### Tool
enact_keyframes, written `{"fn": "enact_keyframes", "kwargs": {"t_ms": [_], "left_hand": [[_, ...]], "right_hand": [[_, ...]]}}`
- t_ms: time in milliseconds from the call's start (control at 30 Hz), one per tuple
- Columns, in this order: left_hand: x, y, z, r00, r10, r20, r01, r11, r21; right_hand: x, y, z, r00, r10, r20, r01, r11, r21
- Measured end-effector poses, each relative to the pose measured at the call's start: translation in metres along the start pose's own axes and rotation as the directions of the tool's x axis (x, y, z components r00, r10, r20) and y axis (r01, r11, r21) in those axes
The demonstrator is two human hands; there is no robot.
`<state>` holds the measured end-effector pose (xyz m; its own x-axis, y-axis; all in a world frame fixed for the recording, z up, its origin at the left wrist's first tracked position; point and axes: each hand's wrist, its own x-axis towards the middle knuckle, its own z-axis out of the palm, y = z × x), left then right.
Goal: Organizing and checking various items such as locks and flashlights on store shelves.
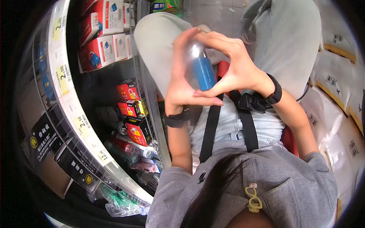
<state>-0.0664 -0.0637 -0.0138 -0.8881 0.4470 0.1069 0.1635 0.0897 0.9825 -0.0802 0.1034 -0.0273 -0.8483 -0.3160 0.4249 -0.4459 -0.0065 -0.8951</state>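
The blue object (205,74) tilts left lengthwise, silver end (197,50) outermost. Right hand (239,65) grips it; left hand (178,74), I can't tell.

Grey tiled floor (218,17) beside white-edged wire shelving (70,101).

The padlock (204,73) is blue and silver, the shirt (310,199) grey.

Price figures on the white shelf strip (69,98), small print on the blue object (204,72), characters on black packaging (78,167)
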Motion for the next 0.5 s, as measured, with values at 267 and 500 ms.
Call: {"fn": "enact_keyframes", "kwargs": {"t_ms": [267, 500], "left_hand": [[-0.021, 0.018, 0.026, 0.940, -0.338, 0.045, 0.234, 0.541, -0.808], [-0.065, 0.036, 0.025, 0.733, -0.655, -0.181, 0.152, 0.418, -0.896]], "right_hand": [[0.004, -0.011, -0.002, 1.000, 0.018, 0.007, -0.017, 0.985, -0.172], [0.025, -0.042, 0.019, 0.896, -0.088, 0.436, 0.191, 0.961, -0.200]]}}
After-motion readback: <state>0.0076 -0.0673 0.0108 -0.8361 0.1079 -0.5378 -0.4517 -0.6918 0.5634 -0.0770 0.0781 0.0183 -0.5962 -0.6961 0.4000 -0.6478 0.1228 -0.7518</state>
